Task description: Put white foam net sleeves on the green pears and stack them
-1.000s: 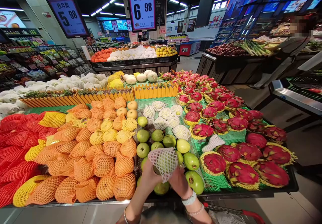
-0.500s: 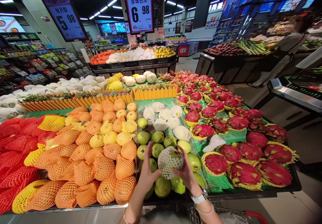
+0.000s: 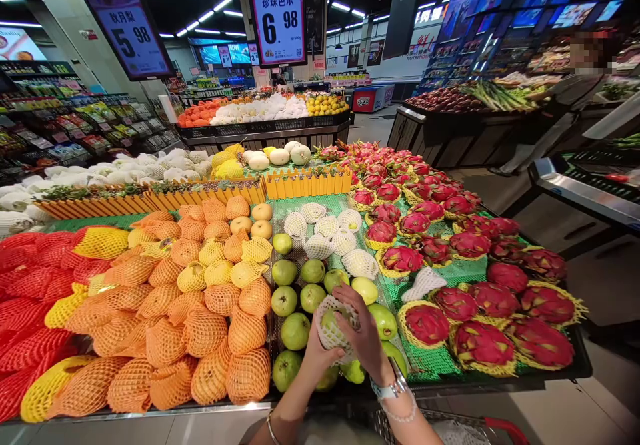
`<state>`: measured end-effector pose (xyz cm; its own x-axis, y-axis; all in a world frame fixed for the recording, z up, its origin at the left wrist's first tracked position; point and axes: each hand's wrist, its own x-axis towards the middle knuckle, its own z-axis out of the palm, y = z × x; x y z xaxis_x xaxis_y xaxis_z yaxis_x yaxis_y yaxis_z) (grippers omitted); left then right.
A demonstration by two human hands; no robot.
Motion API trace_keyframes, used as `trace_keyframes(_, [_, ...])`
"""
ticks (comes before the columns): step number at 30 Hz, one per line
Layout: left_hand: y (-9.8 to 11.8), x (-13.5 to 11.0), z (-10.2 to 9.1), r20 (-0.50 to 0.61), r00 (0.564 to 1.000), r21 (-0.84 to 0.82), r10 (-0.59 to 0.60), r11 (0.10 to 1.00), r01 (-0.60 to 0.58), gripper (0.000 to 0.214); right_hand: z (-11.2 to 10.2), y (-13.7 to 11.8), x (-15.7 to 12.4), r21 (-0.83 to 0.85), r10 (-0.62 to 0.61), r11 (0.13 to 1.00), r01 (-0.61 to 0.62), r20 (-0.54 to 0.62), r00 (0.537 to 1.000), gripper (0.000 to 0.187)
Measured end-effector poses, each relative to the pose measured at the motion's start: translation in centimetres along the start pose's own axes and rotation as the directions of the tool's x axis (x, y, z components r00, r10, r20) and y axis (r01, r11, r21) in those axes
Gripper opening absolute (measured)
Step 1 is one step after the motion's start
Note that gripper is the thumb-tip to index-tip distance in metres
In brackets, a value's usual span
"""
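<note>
A green guava (image 3: 334, 324) in a white foam net is held up over the front of the guava section. My left hand (image 3: 319, 352) cups it from the left and below, fingers closed around it. From the right, my right hand (image 3: 367, 332) grips it, with its fingers over the top and onto the net's open end. Bare green flesh shows through that opening. Loose guavas (image 3: 295, 331) without nets lie in rows under and beside my hands. Behind them sit several guavas in white foam nets (image 3: 327, 226).
Pears in orange nets (image 3: 205, 332) fill the display to the left, with red-netted fruit (image 3: 30, 298) beyond. Dragon fruit (image 3: 484, 344) cover the right side, near a loose white foam net (image 3: 423, 284). A person (image 3: 565, 108) stands at the far right. A cart with a red handle (image 3: 507, 430) is below.
My right hand has moved from the guava's right side up over its top. My left hand has shifted right and closed in under it. The guava has turned, so its net opening shows differently.
</note>
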<state>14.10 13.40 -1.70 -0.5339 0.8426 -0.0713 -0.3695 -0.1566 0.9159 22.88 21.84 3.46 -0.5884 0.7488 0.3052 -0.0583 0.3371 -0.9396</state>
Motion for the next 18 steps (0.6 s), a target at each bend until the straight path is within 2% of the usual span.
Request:
trace_keyframes(2, [-0.3, -0.3, 0.2, -0.002, 1.0, -0.045, -0.021, 0.999, 0.021, 0.093, -0.5, -0.3, 0.9, 0.003, 0.012, 1.0, -0.012, 0.141, 0.99, 0.038])
trace_keyframes(4, [-0.6, -0.5, 0.4, -0.032, 0.996, -0.144, -0.084, 0.987, 0.078, 0.081, -0.9, -0.2, 1.6, 0.084, 0.01, 0.996, -0.027, 0.19, 0.982, 0.038])
trace_keyframes(5, [-0.7, -0.5, 0.4, -0.06, 0.989, -0.204, -0.135, 0.972, 0.12, 0.075, -1.1, 0.0, 1.8, 0.138, 0.01, 0.99, -0.032, 0.154, 0.988, 0.042])
trace_keyframes(7, [-0.8, -0.2, 0.4, -0.126, 0.964, -0.309, -0.234, 0.933, 0.186, 0.068, -1.2, 0.8, 1.8, 0.216, 0.036, 0.976, -0.031, -0.019, 0.999, 0.048])
trace_keyframes(9, [-0.6, 0.4, 0.5, -0.186, 0.94, -0.365, -0.286, 0.908, 0.205, 0.07, -0.9, 1.8, 1.1, 0.198, 0.062, 0.98, -0.029, -0.161, 0.985, 0.05])
trace_keyframes(10, [-0.3, 0.6, 0.5, -0.21, 0.934, -0.374, -0.289, 0.906, 0.197, 0.071, -0.5, 2.2, 0.4, 0.167, 0.058, 0.986, -0.026, -0.191, 0.98, 0.051])
trace_keyframes(11, [0.1, 0.8, 0.6, -0.228, 0.934, -0.373, -0.277, 0.91, 0.179, 0.072, 0.1, 2.7, -0.3, 0.13, 0.042, 0.991, -0.017, -0.186, 0.982, 0.052])
trace_keyframes(13, [0.8, 0.8, 0.7, -0.234, 0.944, -0.343, -0.231, 0.929, 0.142, 0.074, 1.5, 3.4, -2.0, 0.067, -0.002, 0.998, 0.009, -0.099, 0.995, 0.059])
trace_keyframes(15, [1.4, 0.4, 0.8, -0.195, 0.966, -0.266, -0.168, 0.957, 0.113, 0.076, 2.9, 4.1, -3.2, 0.059, 0.006, 0.998, -0.002, -0.068, 0.998, 0.074])
trace_keyframes(18, [1.7, -0.1, 0.4, -0.131, 0.991, 0.02, 0.031, 0.999, -0.029, 0.073, 3.6, 4.8, -3.6, 0.112, 0.109, 0.99, -0.087, -0.212, 0.971, 0.086])
